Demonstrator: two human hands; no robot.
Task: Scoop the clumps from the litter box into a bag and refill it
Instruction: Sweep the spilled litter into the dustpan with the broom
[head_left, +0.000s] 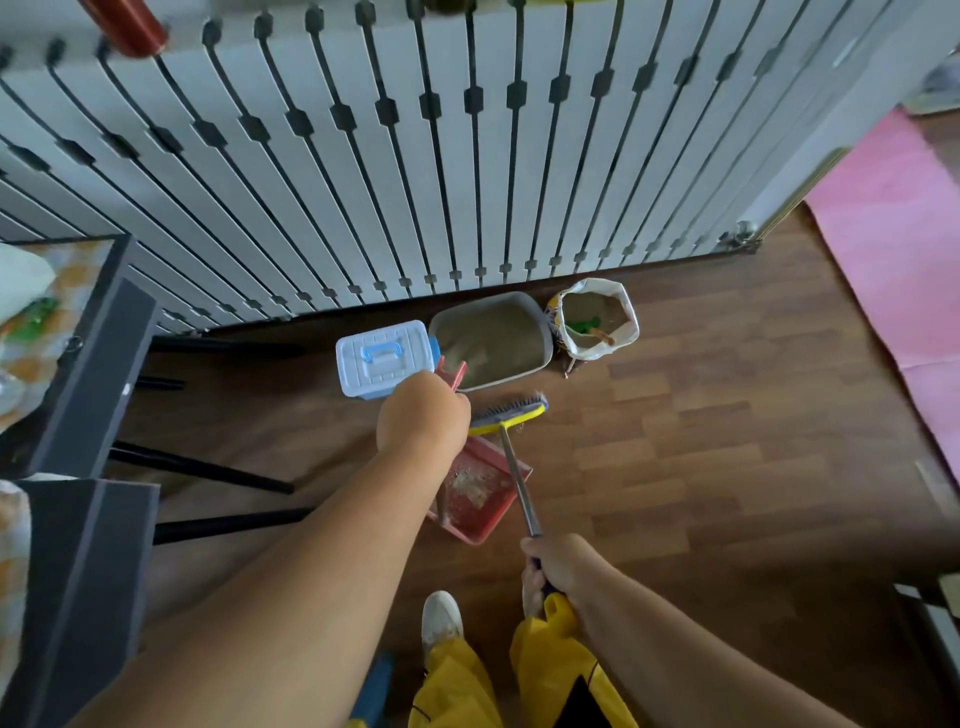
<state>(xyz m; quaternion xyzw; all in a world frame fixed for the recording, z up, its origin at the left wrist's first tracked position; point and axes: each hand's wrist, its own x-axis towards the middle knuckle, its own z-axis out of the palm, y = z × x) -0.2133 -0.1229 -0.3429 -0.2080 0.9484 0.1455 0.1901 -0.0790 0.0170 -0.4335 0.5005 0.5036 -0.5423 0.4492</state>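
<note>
Your left hand (422, 413) grips the handle of the red dustpan (475, 493), which holds pale grit. Your right hand (558, 569) is curled around the brush (511, 410) handle and a yellow bag (558, 670). The litter box (493, 340) sits on the floor against the white wall, between a white storage box (382, 358) and an open sack (597, 317).

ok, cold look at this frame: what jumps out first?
The two arms reaching down at centre: the left hand grips the handle of a red dustpan holding some debris, and the right hand holds the metal handle of a yellow-headed broom whose head sits at the pan's edge. Just beyond, against the slatted white wall, lie the grey litter box full of sand, a white lidded container to its left and an open bag to its right.
</note>
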